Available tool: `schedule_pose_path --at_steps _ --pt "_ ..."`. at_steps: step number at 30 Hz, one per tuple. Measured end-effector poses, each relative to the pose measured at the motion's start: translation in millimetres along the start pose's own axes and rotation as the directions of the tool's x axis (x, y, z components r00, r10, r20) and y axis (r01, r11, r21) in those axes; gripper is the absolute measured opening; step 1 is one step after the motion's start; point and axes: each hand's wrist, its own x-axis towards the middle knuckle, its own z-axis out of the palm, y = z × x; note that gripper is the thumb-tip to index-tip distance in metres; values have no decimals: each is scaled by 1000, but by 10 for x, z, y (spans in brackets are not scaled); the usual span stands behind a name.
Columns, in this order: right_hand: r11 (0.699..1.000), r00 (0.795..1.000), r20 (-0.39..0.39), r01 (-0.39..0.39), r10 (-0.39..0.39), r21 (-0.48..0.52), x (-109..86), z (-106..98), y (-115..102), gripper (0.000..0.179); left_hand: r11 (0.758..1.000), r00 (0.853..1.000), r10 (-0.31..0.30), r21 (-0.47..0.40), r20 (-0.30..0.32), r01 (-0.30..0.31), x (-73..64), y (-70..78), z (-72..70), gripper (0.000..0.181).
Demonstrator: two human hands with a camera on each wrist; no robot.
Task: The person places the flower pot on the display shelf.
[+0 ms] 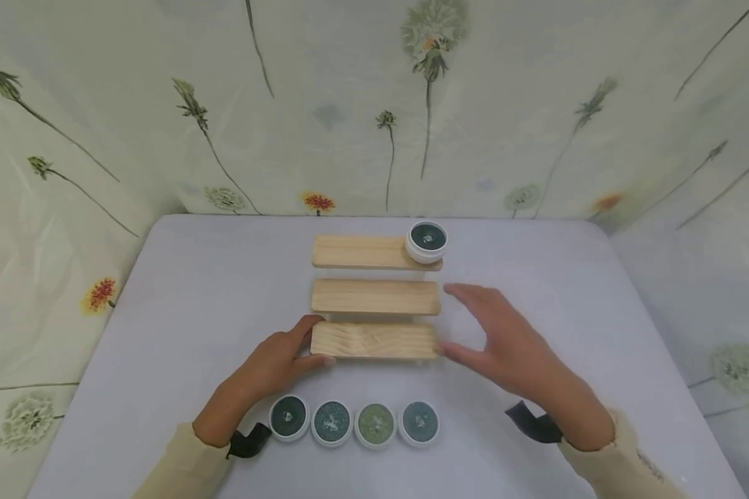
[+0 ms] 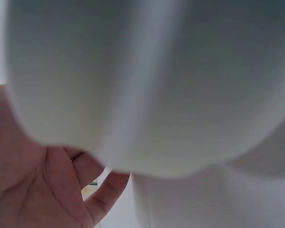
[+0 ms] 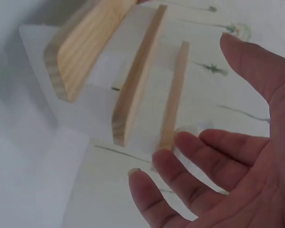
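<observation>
A three-step display stand with pale wooden boards [image 1: 374, 341] and a translucent side panel [image 3: 85, 99] stands mid-table. My left hand [image 1: 277, 360] holds the left end of its front board, thumb along the front edge and fingers behind. My right hand [image 1: 512, 339] is spread at the stand's right side, thumb by the front board's end and fingertips near the middle board. Nothing lies in that palm in the right wrist view. On the right end of the back board sits a white round jar [image 1: 427, 241] with a dark green top.
In front of the stand, a row of similar jars runs sideways: a dark green one [image 1: 289, 417], a teal one [image 1: 332, 421], a light green one [image 1: 376, 424] and a blue-grey one [image 1: 419, 422]. Blurred jars fill much of the left wrist view. A flower-printed sheet [image 1: 324, 138] hangs behind the table.
</observation>
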Motion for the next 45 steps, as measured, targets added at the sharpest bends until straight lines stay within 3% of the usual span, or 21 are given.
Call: schedule_pose_path --at_steps 4,11,15,25,45 --pt "998 994 105 14 -20 57 -229 219 -19 83 1000 1000 7 -5 5 -7 2 -1 3 70" --pt "981 956 282 -127 82 145 -473 589 -80 82 1000 1000 -9 1 5 9 -6 9 -1 70" --pt "982 942 326 -128 78 135 -556 720 -122 83 1000 1000 -4 0 4 4 -12 17 -7 69" --pt "996 953 303 -32 5 84 -710 884 -165 78 1000 1000 10 -16 2 -10 -15 6 -8 69" --pt "1000 963 268 12 -18 25 -724 878 -163 64 1000 1000 19 -9 -22 -19 -10 -15 16 68"
